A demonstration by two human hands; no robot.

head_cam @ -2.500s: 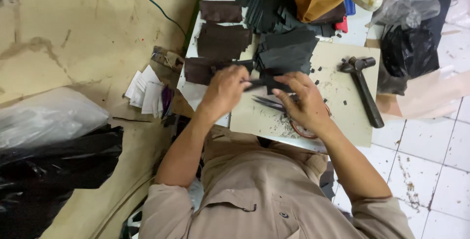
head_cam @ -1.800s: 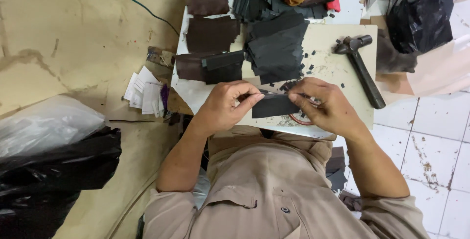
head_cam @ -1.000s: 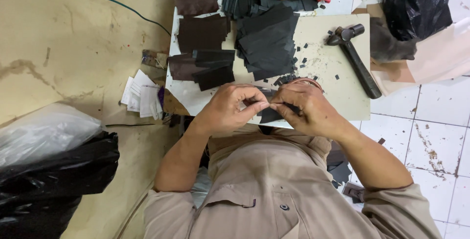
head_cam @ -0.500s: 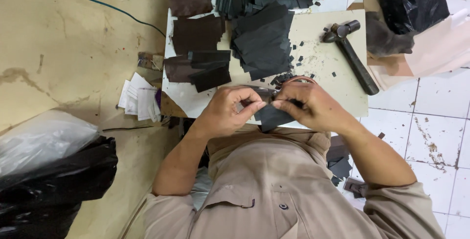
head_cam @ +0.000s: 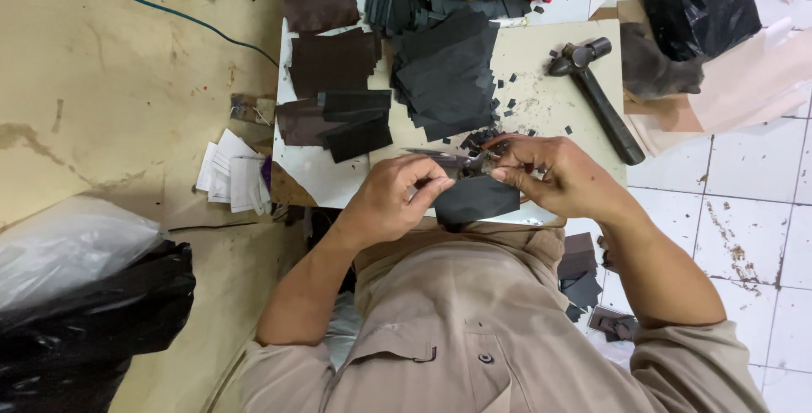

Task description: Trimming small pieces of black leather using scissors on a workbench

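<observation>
Left hand point(head_cam: 391, 203) pinching black leather piece point(head_cam: 476, 200), right hand point(head_cam: 558, 178) gripping scissors point(head_cam: 448, 159) at its edge.

I note a hammer point(head_cam: 596, 96) lying on the table point(head_cam: 558, 66), right of a stack of black sheets point(head_cam: 447, 74). Brown pieces point(head_cam: 331, 57) far left; black bag point(head_cam: 85, 328) on floor.

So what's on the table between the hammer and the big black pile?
Only small black scraps on the pale board, scattered between the hammer and the black pile, seen in the head view.
</observation>
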